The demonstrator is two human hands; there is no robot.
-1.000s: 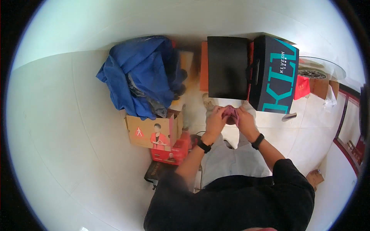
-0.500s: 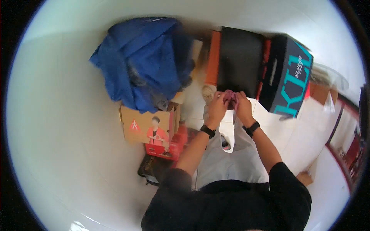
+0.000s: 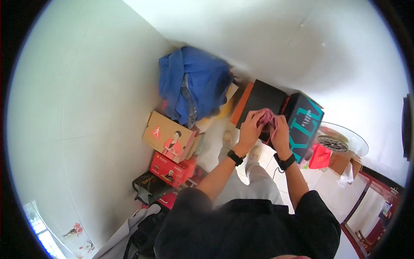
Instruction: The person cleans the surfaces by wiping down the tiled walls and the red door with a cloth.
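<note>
A crumpled dusky-pink cloth [image 3: 268, 116] is held up in front of me, gathered between both hands. My left hand [image 3: 250, 131] grips its left side, fingers closed on the fabric. On the other side my right hand [image 3: 280, 134] pinches the cloth's right edge. Each wrist carries a black band. Just beyond the hands stand a black box with an orange side [image 3: 264, 96] and a black box with large teal lettering [image 3: 302, 125]. The hands partly cover these boxes, and I cannot tell whether they touch them.
Blue fabric [image 3: 198, 82] is heaped at the far left. Below it are stacked a brown cardboard box [image 3: 161, 134] and a red box [image 3: 166, 168]. To the right stand a round glass-topped table [image 3: 358, 138], a red bag [image 3: 319, 156] and dark red wooden furniture [image 3: 362, 203]. White walls enclose the corner.
My view has pulled back and tilted, so the boxes and blue fabric look smaller and lower. Both hands still hold the cloth, now raised away from the boxes, and more of it shows.
</note>
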